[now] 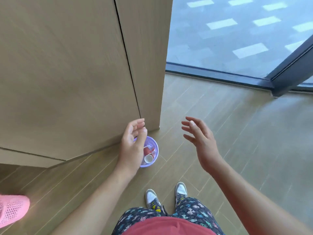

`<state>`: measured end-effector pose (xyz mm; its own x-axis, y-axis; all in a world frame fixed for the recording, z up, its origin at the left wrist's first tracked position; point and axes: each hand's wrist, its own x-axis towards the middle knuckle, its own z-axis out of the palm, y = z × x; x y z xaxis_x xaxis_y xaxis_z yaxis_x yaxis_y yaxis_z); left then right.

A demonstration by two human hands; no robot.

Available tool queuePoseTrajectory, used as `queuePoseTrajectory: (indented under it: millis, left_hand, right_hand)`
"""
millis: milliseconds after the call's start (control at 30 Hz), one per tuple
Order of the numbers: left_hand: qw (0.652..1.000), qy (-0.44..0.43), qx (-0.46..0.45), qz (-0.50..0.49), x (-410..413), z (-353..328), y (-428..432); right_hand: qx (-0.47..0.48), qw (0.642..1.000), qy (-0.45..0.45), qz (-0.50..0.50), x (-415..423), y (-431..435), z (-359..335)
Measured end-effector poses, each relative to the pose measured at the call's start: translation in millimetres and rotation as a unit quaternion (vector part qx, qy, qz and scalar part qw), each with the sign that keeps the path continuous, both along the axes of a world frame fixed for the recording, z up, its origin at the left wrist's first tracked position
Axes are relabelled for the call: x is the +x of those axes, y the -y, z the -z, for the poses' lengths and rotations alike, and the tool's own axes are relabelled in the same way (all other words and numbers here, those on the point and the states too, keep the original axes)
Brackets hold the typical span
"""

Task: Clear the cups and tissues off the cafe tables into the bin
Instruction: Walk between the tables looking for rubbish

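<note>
A small lilac bin (155, 156) stands on the floor against the base of a beige wall. Inside it lie two red paper cups (148, 154), one showing its white inside, and some white tissue (150, 147). My left hand (133, 142) hovers above the bin's left side, fingers loosely curled, holding nothing, and it hides part of the rim. My right hand (200, 141) is raised to the right of the bin with fingers spread and empty.
A beige panelled wall (67, 73) fills the left. Its corner ends just beyond the bin. A glass wall with a dark frame (220, 76) runs along the far right. My feet (166, 195) stand on wood-look floor. Another person's pink shoe (11, 209) is at the lower left.
</note>
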<state>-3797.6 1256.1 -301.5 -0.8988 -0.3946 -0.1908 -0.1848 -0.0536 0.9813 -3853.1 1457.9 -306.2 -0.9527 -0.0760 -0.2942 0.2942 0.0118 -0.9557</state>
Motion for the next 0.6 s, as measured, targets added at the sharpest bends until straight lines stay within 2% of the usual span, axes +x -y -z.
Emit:
queuePoseTrajectory:
  millis: [300, 600]
  left_hand:
    - [0.994, -0.057, 0.011, 0.095, -31.3, -54.7, -63.8]
    - [0.961, -0.098, 0.000, 0.260, -54.5, -96.0, -214.1]
  right_hand:
    - [-0.038, 0.990, -0.068, 0.120, 7.9, -71.3, -47.9]
    - [-0.058, 0.948, -0.136, 0.282, 49.4, -215.8, -84.4]
